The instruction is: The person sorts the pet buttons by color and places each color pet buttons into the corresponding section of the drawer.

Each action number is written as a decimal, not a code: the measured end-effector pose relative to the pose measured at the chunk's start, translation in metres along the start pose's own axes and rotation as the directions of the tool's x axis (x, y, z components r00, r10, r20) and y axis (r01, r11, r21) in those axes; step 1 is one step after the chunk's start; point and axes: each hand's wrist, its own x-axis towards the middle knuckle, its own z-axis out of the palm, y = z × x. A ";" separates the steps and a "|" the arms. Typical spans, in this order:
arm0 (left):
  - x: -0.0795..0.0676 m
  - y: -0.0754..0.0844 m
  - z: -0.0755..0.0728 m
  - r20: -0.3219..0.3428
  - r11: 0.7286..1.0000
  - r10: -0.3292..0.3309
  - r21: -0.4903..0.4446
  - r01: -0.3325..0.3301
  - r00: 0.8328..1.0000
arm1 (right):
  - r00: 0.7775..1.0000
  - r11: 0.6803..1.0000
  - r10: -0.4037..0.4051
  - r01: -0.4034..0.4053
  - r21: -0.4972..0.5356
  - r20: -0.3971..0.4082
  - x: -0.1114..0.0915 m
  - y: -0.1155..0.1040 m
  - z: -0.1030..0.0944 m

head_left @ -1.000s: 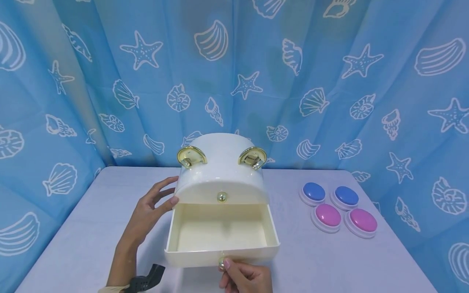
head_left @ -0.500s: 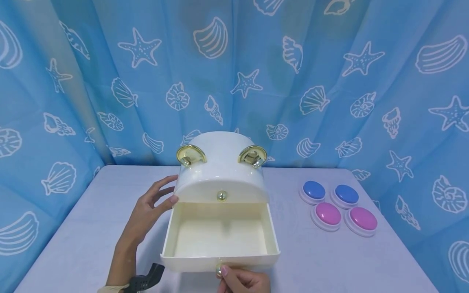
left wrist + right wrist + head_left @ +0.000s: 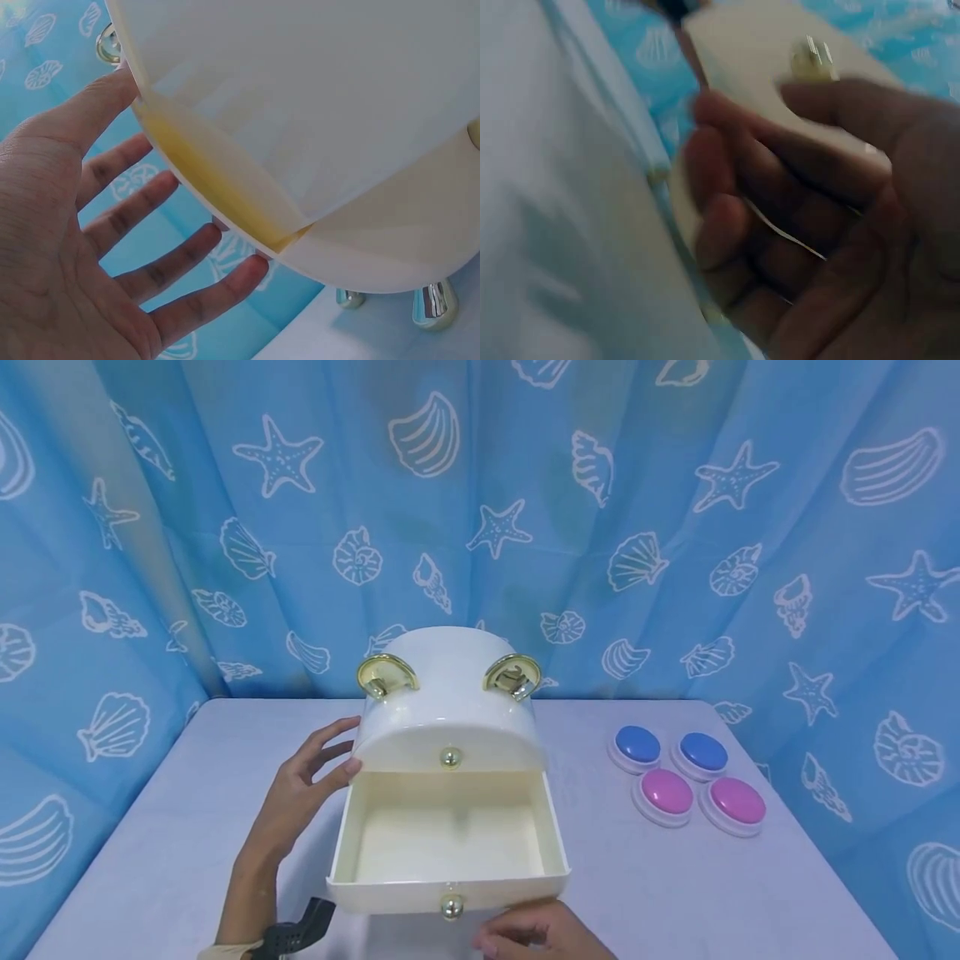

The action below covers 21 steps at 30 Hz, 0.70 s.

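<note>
one box (image 3: 448,703) at centre, drawer (image 3: 390,897) out nearward; left hand (image 3: 296,789), fingers wide, touches its left side; right hand (image 3: 543,931), loosely curled, empty, near drawer knob (image 3: 452,907). left wrist view shows feet (image 3: 435,306) hidden from head view.

The widest view looks from the wearer's head, forward and down, over the whole box (image 3: 442,710) and counter (image 3: 187,827) to the curtain (image 3: 480,468). The left wrist's camera peers close past the left grip (image 3: 300,785) at the box, tilted; the right's, equally close and skewed, looks past the right grip (image 3: 551,931) towards a gold knob (image 3: 811,61), blurred. Each wrist view shares its grip, the box and some curtain with the head view.
</note>
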 end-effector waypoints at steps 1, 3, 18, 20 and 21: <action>0.000 0.000 0.000 0.001 1.000 -0.001 -0.001 0.001 1.000 | 0.999 0.998 0.023 -0.021 -0.053 0.035 -0.004 0.002 -0.013; -0.001 0.000 0.000 0.007 1.000 -0.006 -0.001 0.006 1.000 | 0.995 0.989 0.094 -0.089 -0.118 0.039 -0.015 0.007 -0.039; 0.001 -0.001 -0.001 0.006 0.999 -0.030 0.022 0.030 1.000 | 0.492 0.771 -0.350 -0.333 -0.543 -0.798 -0.019 0.030 -0.173; 0.001 0.000 0.000 0.005 0.999 -0.028 0.018 0.028 1.000 | 0.487 0.750 -0.318 -0.396 -0.530 -0.813 -0.018 0.032 -0.186; 0.002 0.000 0.001 0.005 1.000 -0.023 0.017 0.023 1.000 | 0.489 0.745 -0.290 -0.424 -0.515 -0.823 -0.017 0.033 -0.191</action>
